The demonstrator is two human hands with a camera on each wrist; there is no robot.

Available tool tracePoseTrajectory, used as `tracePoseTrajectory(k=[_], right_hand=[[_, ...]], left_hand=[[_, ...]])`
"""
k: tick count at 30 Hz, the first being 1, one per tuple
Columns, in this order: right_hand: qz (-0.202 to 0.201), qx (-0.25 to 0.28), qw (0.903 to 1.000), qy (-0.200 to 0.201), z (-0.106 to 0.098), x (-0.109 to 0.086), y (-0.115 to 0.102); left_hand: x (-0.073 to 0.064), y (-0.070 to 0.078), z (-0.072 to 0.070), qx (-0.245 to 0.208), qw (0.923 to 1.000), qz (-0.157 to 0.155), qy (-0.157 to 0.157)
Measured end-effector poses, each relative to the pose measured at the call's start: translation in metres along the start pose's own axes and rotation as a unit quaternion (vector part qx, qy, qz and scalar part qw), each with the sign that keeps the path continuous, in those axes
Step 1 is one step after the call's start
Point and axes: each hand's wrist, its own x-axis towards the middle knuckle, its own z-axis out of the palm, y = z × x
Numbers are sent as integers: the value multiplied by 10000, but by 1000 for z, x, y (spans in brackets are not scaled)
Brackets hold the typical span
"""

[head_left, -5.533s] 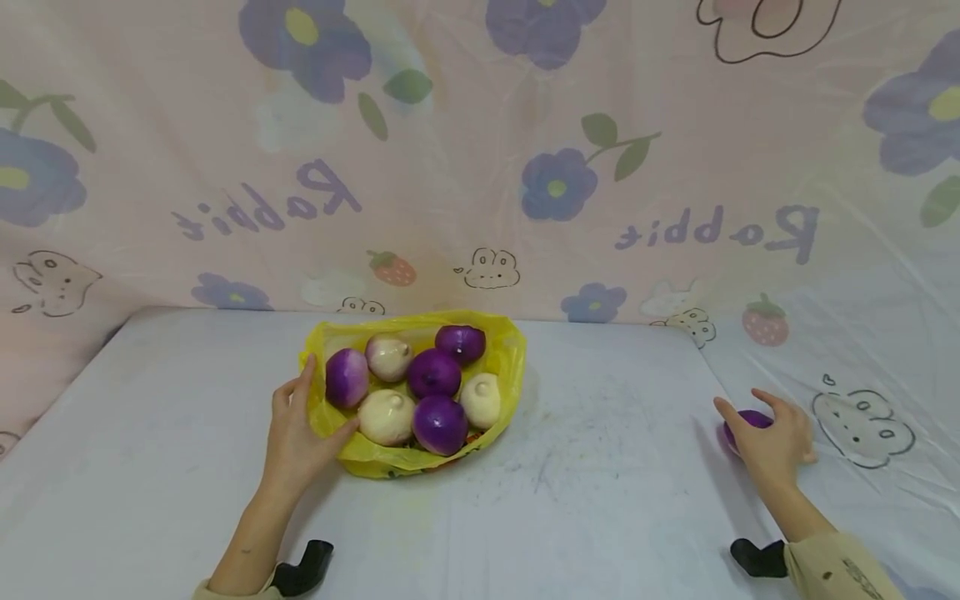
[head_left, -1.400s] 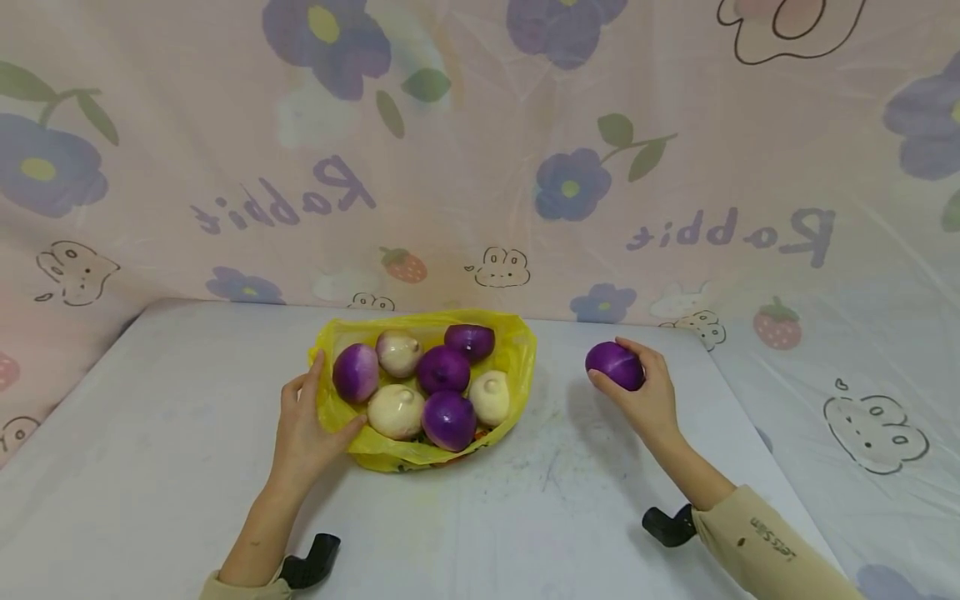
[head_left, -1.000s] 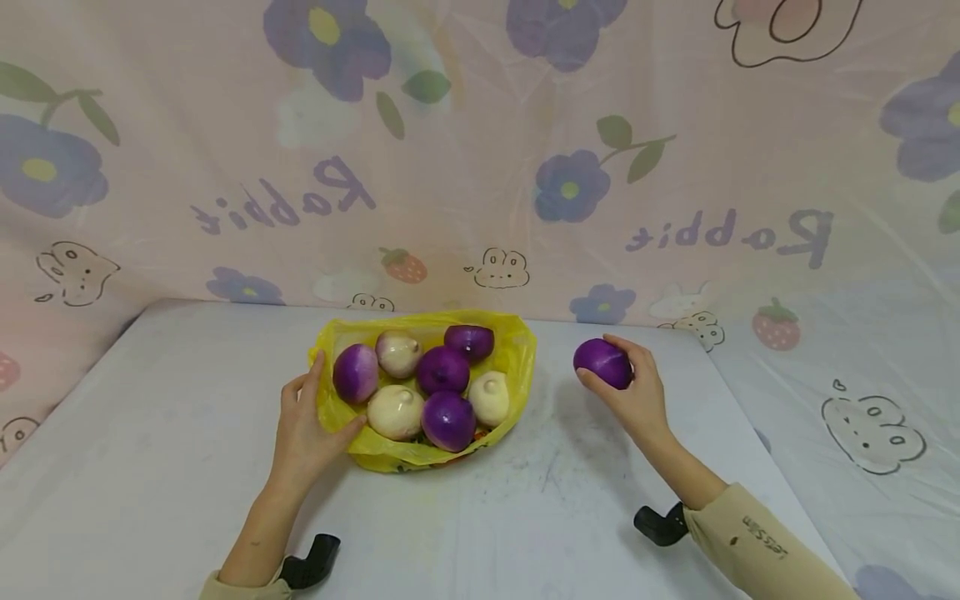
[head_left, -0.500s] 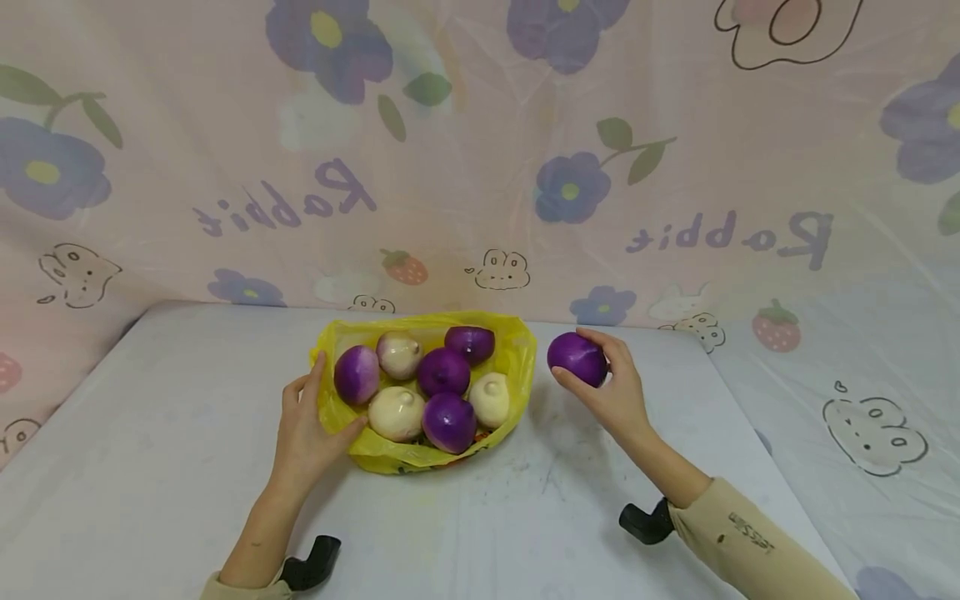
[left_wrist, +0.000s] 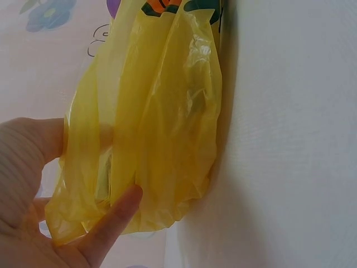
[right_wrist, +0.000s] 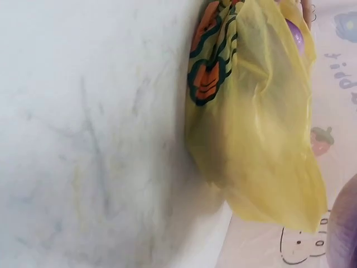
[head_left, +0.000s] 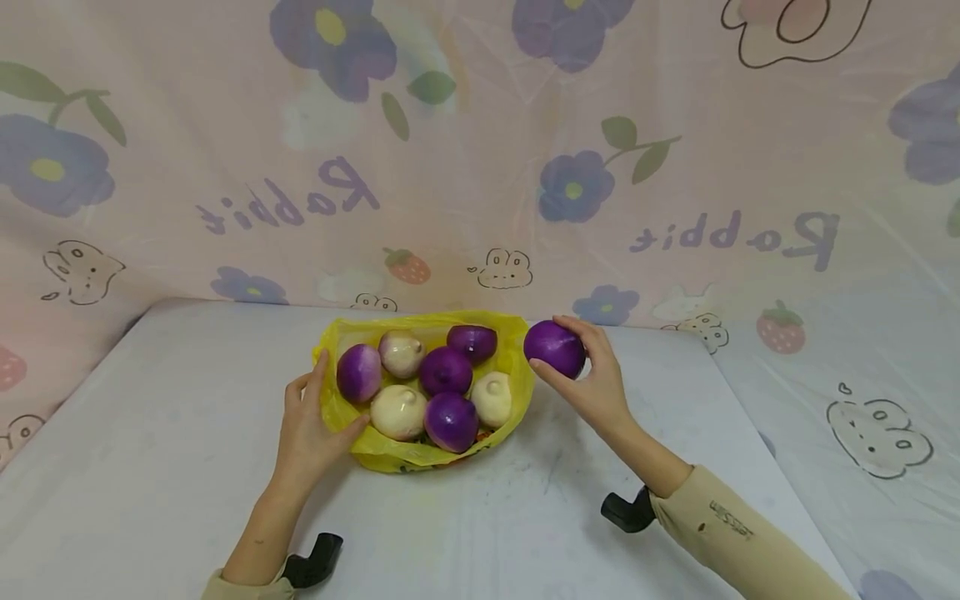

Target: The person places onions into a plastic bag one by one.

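Observation:
A yellow plastic bag (head_left: 405,457) stands with its mouth spread wide, and several purple and white turnips lie inside, such as a purple one (head_left: 452,422) and a white one (head_left: 398,412). My left hand (head_left: 311,425) holds the bag's left side, thumb and fingers spread around it; in the left wrist view the thumb and fingers lie along the yellow plastic. My right hand (head_left: 592,379) grips another purple turnip (head_left: 554,348) between thumb and fingers, close beside the bag's right rim. Part of this turnip shows at the lower right of the right wrist view.
The bag stands on a white table (head_left: 465,533) with faint smudges. Behind it hangs a pale curtain (head_left: 465,150) printed with flowers, rabbits and strawberries. A black wrist mount (head_left: 313,560) sits on the left arm and another (head_left: 628,510) on the right.
My right hand took the purple turnip from the right edge of the table, lifted it and carried it left to the bag's rim. The left hand stays at the bag.

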Motion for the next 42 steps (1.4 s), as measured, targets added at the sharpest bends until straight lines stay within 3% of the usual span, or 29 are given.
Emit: tracePoseTrajectory(k=[18, 34, 42], right_hand=[[-347, 562, 9967, -469, 42, 12, -21], [262, 432, 9943, -937, 83, 13, -38], [370, 273, 9918, -1192, 97, 12, -43]], left_hand=[[0, 1, 0, -29, 10000, -36, -4], [-2, 1, 0, 10, 10000, -35, 23], [-2, -1, -1, 36, 10000, -13, 52]])
